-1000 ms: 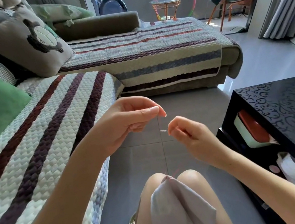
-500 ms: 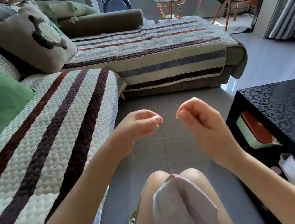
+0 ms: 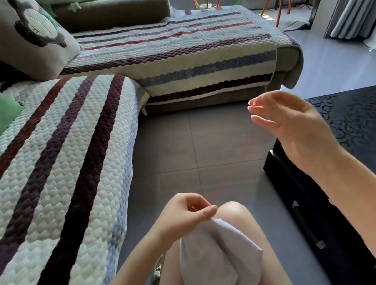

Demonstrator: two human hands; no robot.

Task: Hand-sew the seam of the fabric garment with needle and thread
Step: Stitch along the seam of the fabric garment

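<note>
Two hands: left hand (image 3: 187,214) pinches garment (image 3: 217,257) edge; right hand (image 3: 289,124) raised, grip unclear, red thread (image 3: 247,154) running to it; overpull may snap it.

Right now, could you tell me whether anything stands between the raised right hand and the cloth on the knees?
Nothing visible blocks it. Only a faint red thread runs through the air between the right hand and the cloth. The left hand pinches the cloth's top edge; the black table stands off to the side.
</note>
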